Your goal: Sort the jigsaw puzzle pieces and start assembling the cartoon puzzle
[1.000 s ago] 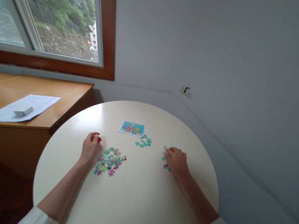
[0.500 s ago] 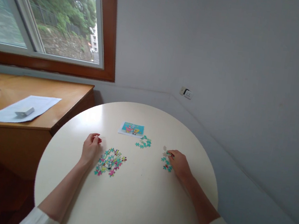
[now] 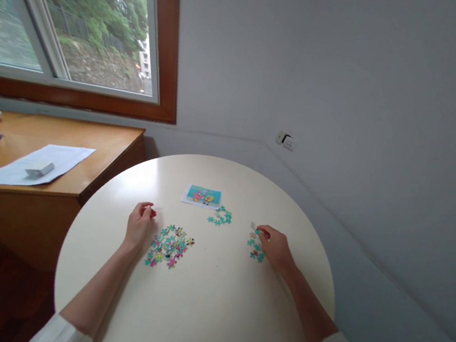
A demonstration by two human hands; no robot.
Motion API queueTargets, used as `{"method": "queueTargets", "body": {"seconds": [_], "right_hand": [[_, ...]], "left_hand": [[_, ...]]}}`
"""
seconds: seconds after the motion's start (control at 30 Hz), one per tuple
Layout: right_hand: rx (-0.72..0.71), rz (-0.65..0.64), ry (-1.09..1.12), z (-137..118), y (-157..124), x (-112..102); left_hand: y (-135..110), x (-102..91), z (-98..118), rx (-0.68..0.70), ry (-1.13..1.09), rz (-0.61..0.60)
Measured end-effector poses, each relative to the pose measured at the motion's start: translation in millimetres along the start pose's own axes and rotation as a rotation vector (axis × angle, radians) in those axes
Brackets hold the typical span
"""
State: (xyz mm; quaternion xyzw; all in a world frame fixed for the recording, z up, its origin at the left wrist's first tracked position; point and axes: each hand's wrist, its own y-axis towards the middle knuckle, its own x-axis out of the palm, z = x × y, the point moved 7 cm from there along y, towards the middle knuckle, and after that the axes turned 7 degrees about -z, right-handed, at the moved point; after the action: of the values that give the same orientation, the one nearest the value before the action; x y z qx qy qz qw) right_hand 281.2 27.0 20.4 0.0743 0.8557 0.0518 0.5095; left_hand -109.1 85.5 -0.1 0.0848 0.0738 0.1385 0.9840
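Note:
I sit at a round cream table (image 3: 199, 314). My left hand (image 3: 139, 225) rests on it with fingers curled in, pinching what looks like a small puzzle piece. Just right of it lies a heap of colourful jigsaw pieces (image 3: 170, 246). My right hand (image 3: 274, 246) is closed in a pinch on a teal piece beside a small group of teal pieces (image 3: 255, 248). Another small teal cluster (image 3: 220, 216) lies near a reference picture card (image 3: 203, 196) further back.
A wooden desk (image 3: 19, 175) stands to the left with a sheet of paper (image 3: 36, 165), a small grey object, a plate and a dark tool on it. A window is above it. A wall socket (image 3: 285, 140) sits on the grey wall behind.
My right hand has drawn its fingers together and pulled back slightly off the teal pieces, uncovering them. The left hand has stayed in place.

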Motion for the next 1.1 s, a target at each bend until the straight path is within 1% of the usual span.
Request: {"method": "queueTargets", "body": {"seconds": [0.07, 0.13, 0.23, 0.33, 0.5, 0.63, 0.7, 0.77, 0.87, 0.93, 1.0, 1.1], "right_hand": [[-0.03, -0.039, 0.088, -11, 1, 6], [-0.065, -0.111, 0.119, -24, 3, 14], [-0.105, -0.235, 0.054, -41, 5, 27], [-0.119, -0.289, -0.001, -47, 6, 31], [-0.143, -0.26, -0.079, -40, 5, 27], [-0.099, -0.16, -0.268, -30, 5, 19], [-0.097, -0.102, -0.316, -32, 2, 15], [-0.148, -0.089, -0.309, -42, -5, 16], [-0.246, -0.165, -0.316, -63, -24, 29], [-0.248, -0.206, -0.338, -74, -38, 41], [-0.248, -0.217, -0.34, -85, -51, 52], [-0.328, -0.299, -0.288, -109, -63, 71]], "left_hand": [[0, 0.5, 1, -0.005, 0.003, -0.004], [-1, 0.4, 2, -0.004, 0.012, -0.003], [0, -0.4, 1, 0.006, 0.014, 0.004], [1, -0.5, -1, 0.01, 0.003, 0.005], [3, 0.5, -5, 0.006, -0.008, 0.002], [3, 1.3, -4, 0.008, 0.002, -0.009], [3, 1.3, -3, 0.014, 0.012, -0.012], [2, 0.9, -3, 0.018, 0.017, -0.006], [1, 0.8, -2, 0.014, 0.015, 0.003], [1, 1.8, -1, 0.003, 0.013, -0.001], [0, 3.1, 0, -0.008, 0.018, -0.01], [-1, 3.7, 1, -0.016, 0.023, -0.015]]}}
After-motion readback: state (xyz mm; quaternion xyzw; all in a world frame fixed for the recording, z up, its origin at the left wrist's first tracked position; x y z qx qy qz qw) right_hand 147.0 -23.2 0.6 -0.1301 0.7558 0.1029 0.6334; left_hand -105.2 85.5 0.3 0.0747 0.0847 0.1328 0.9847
